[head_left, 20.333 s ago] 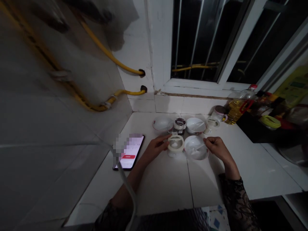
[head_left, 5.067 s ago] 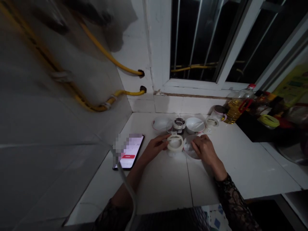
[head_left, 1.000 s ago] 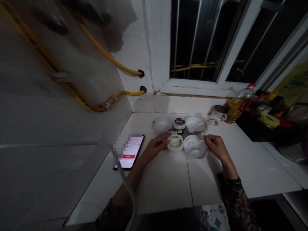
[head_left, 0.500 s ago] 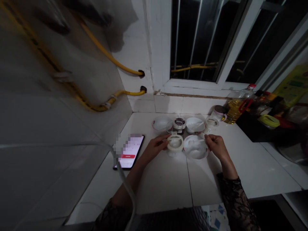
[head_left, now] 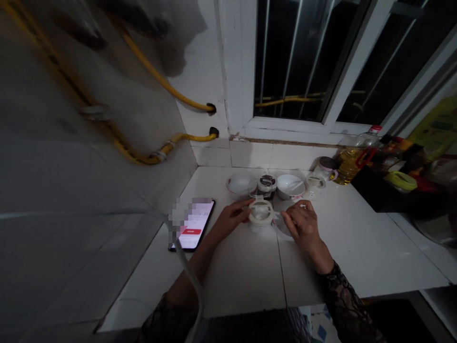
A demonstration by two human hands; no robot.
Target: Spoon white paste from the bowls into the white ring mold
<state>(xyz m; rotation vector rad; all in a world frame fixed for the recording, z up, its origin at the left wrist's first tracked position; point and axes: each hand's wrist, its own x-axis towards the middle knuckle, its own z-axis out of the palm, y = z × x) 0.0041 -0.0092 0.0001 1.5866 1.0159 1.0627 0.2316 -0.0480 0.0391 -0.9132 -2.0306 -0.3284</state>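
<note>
My left hand (head_left: pixel 233 216) has its fingertips closed on the side of a small clear jar (head_left: pixel 260 227) with a cream-coloured rim. The jar's clear flip lid (head_left: pixel 257 186) stands open at the back, and something white shows inside. My right hand (head_left: pixel 303 224) is closed in a pinch on a small white spoon (head_left: pixel 277 215), whose tip is at the jar's right rim. Beneath this hand sits a white bowl (head_left: pixel 282 232), mostly covered by the fingers. The spoon's handle is largely hidden in my grip.
Behind stand a shallow bowl (head_left: pixel 240 184), a dark-filled jar (head_left: pixel 267 182), a bowl with a spoon (head_left: pixel 290 186) and another lidded jar (head_left: pixel 314 182). A lit phone (head_left: pixel 194 226) lies left, crossed by a pale cable (head_left: pixel 189 274). An oil bottle (head_left: pixel 352 157) and a black box (head_left: pixel 374 193) stand right.
My right hand has moved left with the spoon, from the bowl's right edge to above the bowl, bringing the spoon to the jar. My left hand stays at the jar.
</note>
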